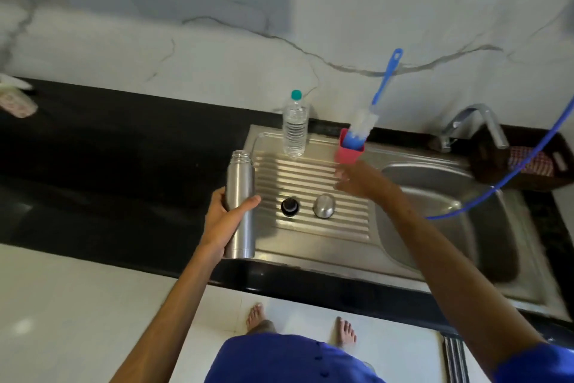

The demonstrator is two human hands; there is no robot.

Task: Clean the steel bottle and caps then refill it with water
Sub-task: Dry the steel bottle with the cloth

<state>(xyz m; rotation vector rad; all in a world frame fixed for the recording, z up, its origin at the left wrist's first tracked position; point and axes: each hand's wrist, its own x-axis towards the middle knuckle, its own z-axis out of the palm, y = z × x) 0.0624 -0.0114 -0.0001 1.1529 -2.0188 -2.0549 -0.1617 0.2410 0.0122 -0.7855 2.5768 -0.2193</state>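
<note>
Left hand (222,221) wraps the steel bottle (239,205), thumb across its front, holding it upright and uncapped right at the left edge of the ribbed drainboard (310,171), where steel meets black counter (108,165). Right hand (354,179) is out over the drainboard, blurred, fingers loose and holding nothing, just short of the pink holder (349,151) with the blue bottle brush (366,126) leaning out of it. Between my arms the black inner cap (290,206) and the steel outer cap (324,205) sit side by side on the ribs, apart from each other. Behind them stands a clear plastic water bottle (295,128). Open drainboard lies around the caps; the sink basin (441,218) opens to my right, a blue hose (497,187) drooping into it below the tap (472,126).
</note>
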